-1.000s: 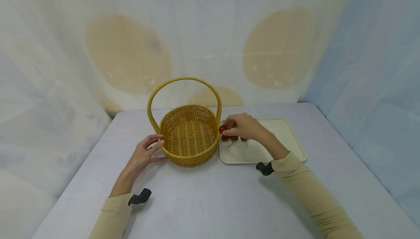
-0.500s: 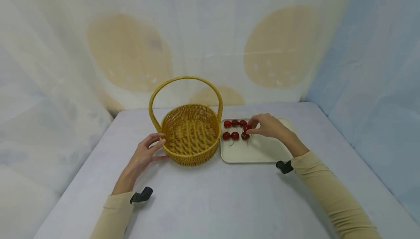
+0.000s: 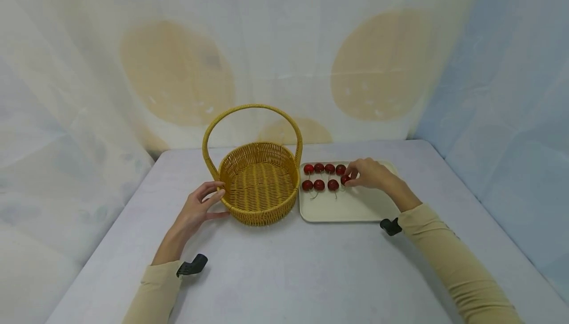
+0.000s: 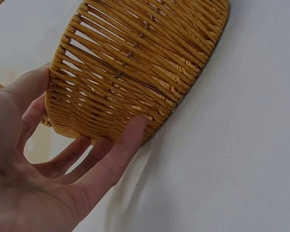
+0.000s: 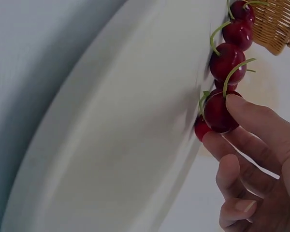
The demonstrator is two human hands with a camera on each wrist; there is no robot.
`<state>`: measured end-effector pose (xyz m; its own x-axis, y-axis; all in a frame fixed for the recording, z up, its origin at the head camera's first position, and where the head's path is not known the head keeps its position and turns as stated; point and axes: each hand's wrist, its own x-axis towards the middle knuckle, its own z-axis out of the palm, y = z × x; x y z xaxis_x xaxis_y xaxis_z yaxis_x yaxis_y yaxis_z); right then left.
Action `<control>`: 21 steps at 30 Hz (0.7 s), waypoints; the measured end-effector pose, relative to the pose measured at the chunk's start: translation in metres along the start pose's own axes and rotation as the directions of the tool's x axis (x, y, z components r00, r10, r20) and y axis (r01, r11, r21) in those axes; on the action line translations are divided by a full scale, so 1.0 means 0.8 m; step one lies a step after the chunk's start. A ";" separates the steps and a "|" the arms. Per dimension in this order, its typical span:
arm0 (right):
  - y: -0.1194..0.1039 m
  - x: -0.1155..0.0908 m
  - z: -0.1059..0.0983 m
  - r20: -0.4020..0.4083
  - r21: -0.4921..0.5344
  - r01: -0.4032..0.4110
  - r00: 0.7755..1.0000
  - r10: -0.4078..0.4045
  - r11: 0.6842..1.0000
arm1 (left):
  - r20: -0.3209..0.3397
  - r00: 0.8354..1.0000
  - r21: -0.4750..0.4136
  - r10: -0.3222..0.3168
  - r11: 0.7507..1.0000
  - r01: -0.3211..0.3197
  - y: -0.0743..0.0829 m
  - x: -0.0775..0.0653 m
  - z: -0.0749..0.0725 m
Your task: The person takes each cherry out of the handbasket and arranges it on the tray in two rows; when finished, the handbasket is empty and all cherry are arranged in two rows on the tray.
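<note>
A golden wicker basket [image 3: 260, 185] with a tall hoop handle stands on the table. Spread along its left side, the fingers of my left hand [image 3: 195, 208] rest on the rim and outer wall; the left wrist view shows the hand [image 4: 63, 179] reaching from rim to base. My right hand [image 3: 371, 173] pinches a dark red cherry [image 5: 220, 111] with a green stem between thumb and fingers. That cherry is low over the cream tray [image 3: 342, 210], at the right end of the front row. Several other cherries [image 3: 319, 185] lie in two rows on the tray.
The tray's left edge stands close beside the basket. A pale cloth covers the table [image 3: 284, 274], and a patterned curtain [image 3: 275, 42] hangs behind it. Black wrist-camera mounts [image 3: 193, 265] project from both sleeves.
My right hand first moved right from the tray's left end, then slightly farther right and down, with a cherry now at the front row's end. The left hand and basket stayed in place.
</note>
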<state>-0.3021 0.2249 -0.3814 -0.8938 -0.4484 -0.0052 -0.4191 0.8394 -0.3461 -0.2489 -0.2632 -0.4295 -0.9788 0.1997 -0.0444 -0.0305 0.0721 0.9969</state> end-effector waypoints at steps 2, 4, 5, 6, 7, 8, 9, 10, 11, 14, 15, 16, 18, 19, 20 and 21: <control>0.000 0.000 0.002 0.009 0.006 -0.004 1.000 0.004 1.000 | 0.001 1.000 0.001 0.001 1.000 -0.001 0.000 0.000 0.000; 0.001 0.000 0.003 0.017 0.007 -0.013 1.000 0.013 1.000 | 0.002 1.000 0.000 -0.001 1.000 0.001 -0.001 0.000 0.000; 0.000 0.000 0.004 0.021 0.008 -0.016 1.000 0.016 1.000 | 0.003 1.000 0.000 -0.001 1.000 0.001 -0.001 0.000 -0.001; 0.000 0.000 0.005 0.023 0.006 -0.018 1.000 0.018 1.000 | 0.004 1.000 -0.001 -0.001 1.000 0.001 -0.001 0.000 -0.001; 0.001 0.000 0.005 0.025 0.005 -0.020 1.000 0.020 1.000 | 0.005 1.000 -0.001 0.000 1.000 0.000 -0.001 0.000 0.000; 0.000 0.000 0.006 0.028 0.003 -0.021 0.999 0.021 1.000 | 0.006 1.000 -0.002 0.001 1.000 -0.001 -0.001 0.000 0.000; 0.001 0.000 0.006 0.029 0.002 -0.024 0.999 0.024 1.000 | 0.006 1.000 -0.004 0.001 1.000 -0.001 -0.001 0.000 0.000; 0.001 -0.001 0.007 0.030 -0.001 -0.027 0.999 0.027 1.000 | 0.007 1.000 -0.003 0.003 1.000 -0.003 -0.001 0.000 0.001; 0.001 -0.001 0.007 0.031 -0.002 -0.031 0.999 0.031 1.000 | 0.007 1.000 -0.001 0.005 1.000 -0.005 -0.001 0.000 0.001; 0.001 -0.003 0.007 0.031 -0.007 -0.039 0.999 0.039 0.999 | 0.006 1.000 0.002 0.005 1.000 -0.005 -0.001 0.001 0.002; 0.001 -0.005 0.007 0.031 -0.006 -0.043 0.999 0.043 0.999 | 0.006 1.000 0.005 0.005 1.000 -0.005 -0.001 0.001 0.002; 0.001 -0.005 0.007 0.030 -0.003 -0.050 0.998 0.050 0.999 | 0.007 1.000 0.007 0.005 1.000 -0.005 -0.001 0.001 0.003; 0.001 -0.007 0.006 0.031 0.002 -0.052 0.998 0.052 0.999 | 0.007 1.000 0.011 0.003 1.000 -0.003 -0.001 0.002 0.003; 0.001 -0.008 0.006 0.031 0.002 -0.053 0.998 0.053 0.999 | 0.007 1.000 0.013 0.002 1.000 -0.003 -0.001 0.002 0.003; 0.000 -0.009 0.006 0.032 0.004 -0.054 0.998 0.053 0.999 | 0.007 1.000 0.014 0.001 1.000 -0.001 -0.001 0.002 0.003; 0.000 -0.010 0.005 0.033 0.004 -0.053 0.998 0.053 0.999 | 0.006 1.000 0.015 -0.001 1.000 0.001 -0.001 0.002 0.003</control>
<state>-0.2942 0.2272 -0.3855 -0.9089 -0.4134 -0.0543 -0.3706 0.8606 -0.3494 -0.2502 -0.2602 -0.4303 -0.9776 0.2056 -0.0455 -0.0280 0.0873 0.9958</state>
